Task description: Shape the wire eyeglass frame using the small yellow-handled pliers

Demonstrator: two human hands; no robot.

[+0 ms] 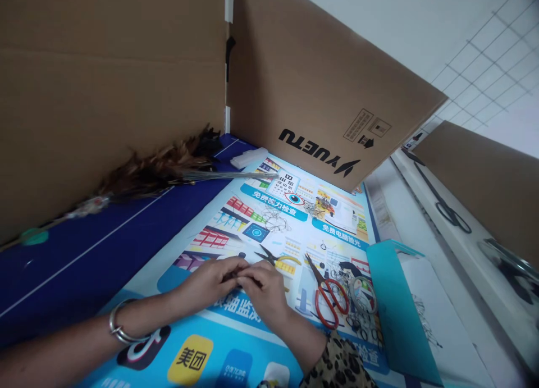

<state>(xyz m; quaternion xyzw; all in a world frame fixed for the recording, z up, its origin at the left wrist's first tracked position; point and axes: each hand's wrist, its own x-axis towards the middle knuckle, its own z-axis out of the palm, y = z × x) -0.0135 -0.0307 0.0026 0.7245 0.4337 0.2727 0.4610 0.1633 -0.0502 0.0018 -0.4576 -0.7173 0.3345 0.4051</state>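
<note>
My left hand (219, 275) and my right hand (266, 292) meet over the printed poster sheet (189, 304), fingertips pinched close together. A small dark bit shows between the left fingers, too hidden to name. Both hands are closed, and whatever they hold is covered by the fingers. Just beyond them lies a pair of yellow-handled pliers (286, 259) with dark jaws. Scissors with red handles (330, 301) rest to the right of my right hand, blades pointing away. Beside the scissors sits a tangle of thin wire pieces and loops (365, 315).
Cardboard walls (320, 90) stand at the back and left. Brown feathers (155, 169) lie along the left wall, near a bundle of thin silvery wires (236, 176). A teal open box (400, 315) stands at right. Further right, black scissors (452, 217) lie on a pale surface.
</note>
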